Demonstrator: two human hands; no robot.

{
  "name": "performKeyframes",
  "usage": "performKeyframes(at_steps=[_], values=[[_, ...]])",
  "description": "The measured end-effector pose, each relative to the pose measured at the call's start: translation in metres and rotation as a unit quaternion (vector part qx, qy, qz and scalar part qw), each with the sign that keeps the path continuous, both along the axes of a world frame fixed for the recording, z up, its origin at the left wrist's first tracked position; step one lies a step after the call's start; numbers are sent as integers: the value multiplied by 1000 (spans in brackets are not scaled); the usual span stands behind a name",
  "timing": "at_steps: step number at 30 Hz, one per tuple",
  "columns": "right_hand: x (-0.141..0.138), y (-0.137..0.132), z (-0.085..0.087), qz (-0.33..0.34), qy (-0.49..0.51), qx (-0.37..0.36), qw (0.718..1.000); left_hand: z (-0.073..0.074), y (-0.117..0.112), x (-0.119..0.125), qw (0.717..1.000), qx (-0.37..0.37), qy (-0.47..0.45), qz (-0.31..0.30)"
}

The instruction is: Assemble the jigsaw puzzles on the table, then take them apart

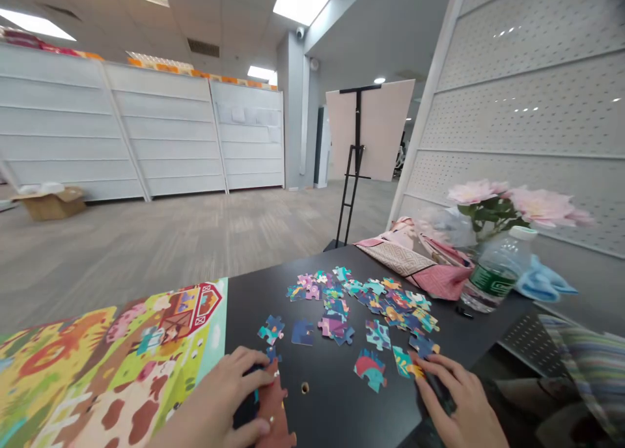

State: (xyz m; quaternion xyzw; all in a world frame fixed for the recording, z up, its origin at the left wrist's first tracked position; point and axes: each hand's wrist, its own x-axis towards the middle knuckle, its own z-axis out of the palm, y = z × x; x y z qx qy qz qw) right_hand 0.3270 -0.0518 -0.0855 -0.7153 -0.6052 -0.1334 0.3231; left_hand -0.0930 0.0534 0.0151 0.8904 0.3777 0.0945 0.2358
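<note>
My left hand [241, 396] rests with thumb and fingers apart over a strip of joined reddish-brown puzzle pieces [273, 409] at the near edge of the black table. Part of that strip is hidden under my fingers. On the other side, my right hand [456, 399] has its thumb and fingertips closing on a yellow-orange puzzle piece [416, 368], which touches or overlaps a green leafy piece [402, 361]. Between the hands lie a red-and-teal piece [371, 370], a spotted piece [377, 334] and a dark blue piece [303, 333]. A teal piece [271, 329] sits just beyond my left fingers.
Many loose puzzle pieces [390, 298] spread over the table's far part. A farm-picture sheet [146, 370] covers the left. At the right stand a water bottle [498, 272], a pink patterned bag [415, 259], pink flowers [517, 200] and a blue cloth [544, 280]. An easel [358, 142] stands beyond.
</note>
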Motion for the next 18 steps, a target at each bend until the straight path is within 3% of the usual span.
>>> performKeyframes(at_steps=[5,13,18], values=[[0,12,13,21,51,-67,996,3,0,3,1000,-3,-4,-3],[-11,12,10,34,16,-15,999,0,-1,-1,1000,-20,-13,1],[-11,13,18,14,25,-26,999,2,-1,0,1000,-22,-11,0]])
